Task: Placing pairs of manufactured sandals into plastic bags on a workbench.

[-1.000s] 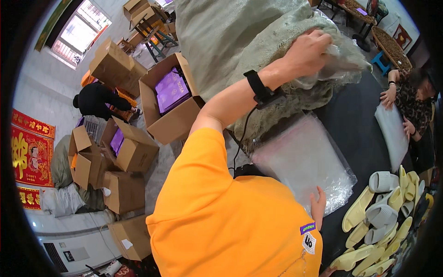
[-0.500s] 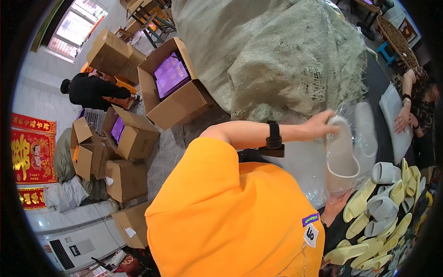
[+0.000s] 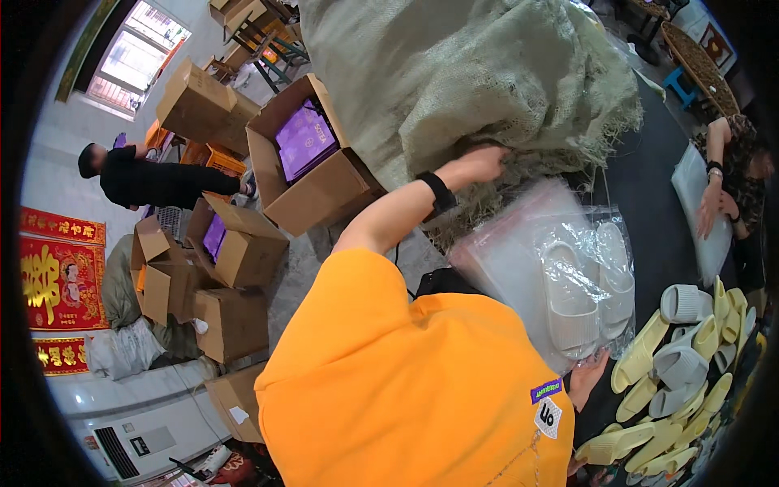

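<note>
My left hand [image 3: 485,164] is raised at the lower edge of a large pale green woven sack [image 3: 519,89], its fingers curled closed on the fabric. A clear plastic bag [image 3: 596,272] with a pair of off-white slide slippers [image 3: 572,312] inside lies flat on a stack of clear plastic bags [image 3: 507,260]. My right hand [image 3: 588,380] is at the near lower edge of the slipper bag, partly hidden beneath it, fingers gripping that edge. Beside it lie several loose slippers, yellow [image 3: 641,353] and grey [image 3: 682,365], on the dark tabletop [image 3: 661,219].
Across the table a person's hands [image 3: 712,207] rest at a pile of clear bags [image 3: 699,219]. To the left stand open cardboard boxes, one with purple packages [image 3: 307,138]. A person in black [image 3: 162,174] is behind them, beside orange crates [image 3: 213,158].
My left hand has let go of the bagged slippers and moved up and left to the woven sack. The bag now lies flat on the stack. The person in black has straightened somewhat.
</note>
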A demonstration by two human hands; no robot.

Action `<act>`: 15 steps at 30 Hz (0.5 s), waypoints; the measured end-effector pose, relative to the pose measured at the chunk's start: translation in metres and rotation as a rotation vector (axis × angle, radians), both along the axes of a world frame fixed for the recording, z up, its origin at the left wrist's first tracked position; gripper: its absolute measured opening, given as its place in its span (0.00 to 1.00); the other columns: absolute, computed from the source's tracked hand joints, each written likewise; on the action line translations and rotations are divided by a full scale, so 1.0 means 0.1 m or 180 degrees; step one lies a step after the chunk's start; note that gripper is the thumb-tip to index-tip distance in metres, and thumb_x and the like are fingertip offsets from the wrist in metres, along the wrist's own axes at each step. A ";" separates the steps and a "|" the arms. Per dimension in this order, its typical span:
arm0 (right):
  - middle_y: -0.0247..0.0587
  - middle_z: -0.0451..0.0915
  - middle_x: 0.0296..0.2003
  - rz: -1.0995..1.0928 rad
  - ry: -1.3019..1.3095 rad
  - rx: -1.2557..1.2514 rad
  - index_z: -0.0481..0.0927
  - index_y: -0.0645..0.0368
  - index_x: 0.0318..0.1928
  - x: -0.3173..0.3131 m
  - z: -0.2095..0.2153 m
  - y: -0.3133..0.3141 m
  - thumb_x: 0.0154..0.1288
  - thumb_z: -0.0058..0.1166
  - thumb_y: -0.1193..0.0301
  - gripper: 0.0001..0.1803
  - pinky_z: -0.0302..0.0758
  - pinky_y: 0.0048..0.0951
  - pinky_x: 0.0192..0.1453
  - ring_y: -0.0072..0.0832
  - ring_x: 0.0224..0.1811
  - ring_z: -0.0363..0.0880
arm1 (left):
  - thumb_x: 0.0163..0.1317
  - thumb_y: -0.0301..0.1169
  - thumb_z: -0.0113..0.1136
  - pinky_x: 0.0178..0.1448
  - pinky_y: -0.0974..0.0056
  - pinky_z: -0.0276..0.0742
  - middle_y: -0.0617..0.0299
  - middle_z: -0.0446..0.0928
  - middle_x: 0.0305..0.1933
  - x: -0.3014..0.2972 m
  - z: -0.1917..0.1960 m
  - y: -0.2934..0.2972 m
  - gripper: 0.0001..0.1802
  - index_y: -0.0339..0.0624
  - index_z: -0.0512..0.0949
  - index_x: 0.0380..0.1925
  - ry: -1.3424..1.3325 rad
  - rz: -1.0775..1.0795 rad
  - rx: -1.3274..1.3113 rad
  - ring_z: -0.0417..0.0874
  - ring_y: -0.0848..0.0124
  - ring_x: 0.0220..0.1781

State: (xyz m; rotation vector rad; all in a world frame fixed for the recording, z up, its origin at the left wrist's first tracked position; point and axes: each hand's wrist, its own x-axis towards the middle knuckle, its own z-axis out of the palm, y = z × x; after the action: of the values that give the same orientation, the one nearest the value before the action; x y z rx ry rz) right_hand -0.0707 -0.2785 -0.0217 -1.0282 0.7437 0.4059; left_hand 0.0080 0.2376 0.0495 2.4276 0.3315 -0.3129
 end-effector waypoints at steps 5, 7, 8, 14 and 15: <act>0.45 0.64 0.58 0.0376 -0.0969 -0.0432 0.55 0.56 0.62 0.02 0.00 0.20 0.65 0.45 0.65 0.27 0.68 0.36 0.56 0.36 0.56 0.67 | 0.54 0.28 0.53 0.41 0.59 0.69 0.64 0.75 0.39 0.05 0.00 -0.70 0.17 0.53 0.73 0.45 -0.1868 -0.1240 0.1482 0.77 0.64 0.42; 0.44 0.65 0.57 0.0518 -0.1119 -0.0312 0.57 0.57 0.62 0.03 0.07 0.27 0.65 0.44 0.69 0.26 0.68 0.36 0.56 0.35 0.56 0.68 | 0.54 0.29 0.53 0.41 0.57 0.69 0.62 0.77 0.38 0.18 -0.13 -1.00 0.16 0.50 0.74 0.45 -0.2169 -0.1216 0.0977 0.78 0.61 0.41; 0.45 0.66 0.56 0.0646 -0.1082 -0.0237 0.58 0.57 0.61 -0.01 0.02 0.19 0.64 0.44 0.70 0.25 0.68 0.36 0.57 0.35 0.56 0.68 | 0.55 0.29 0.52 0.41 0.55 0.70 0.60 0.77 0.38 0.23 -0.18 -1.13 0.16 0.48 0.74 0.45 -0.1582 -0.1221 0.0760 0.78 0.58 0.40; 0.29 0.72 0.33 0.0367 -0.0354 -0.0987 0.59 0.49 0.62 -0.03 0.06 0.17 0.63 0.44 0.71 0.26 0.63 0.18 0.27 0.16 0.29 0.67 | 0.58 0.32 0.49 0.24 0.69 0.70 0.63 0.78 0.34 0.13 -0.70 -1.12 0.18 0.38 0.72 0.48 0.0919 -0.0752 -0.2367 0.77 0.73 0.27; 0.31 0.73 0.36 0.0157 -0.0403 -0.0838 0.58 0.48 0.62 -0.08 -0.08 0.04 0.64 0.45 0.68 0.26 0.68 0.22 0.31 0.19 0.32 0.69 | 0.57 0.31 0.49 0.21 0.72 0.66 0.63 0.77 0.31 0.16 -0.55 -1.10 0.17 0.39 0.71 0.47 0.1318 -0.0706 -0.2527 0.74 0.76 0.22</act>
State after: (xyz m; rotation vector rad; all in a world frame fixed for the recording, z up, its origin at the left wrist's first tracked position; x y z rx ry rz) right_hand -0.0790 -0.2744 -0.0298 -1.3094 0.6699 0.2865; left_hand 0.0242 0.1272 -0.0058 1.6018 0.0788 -0.8679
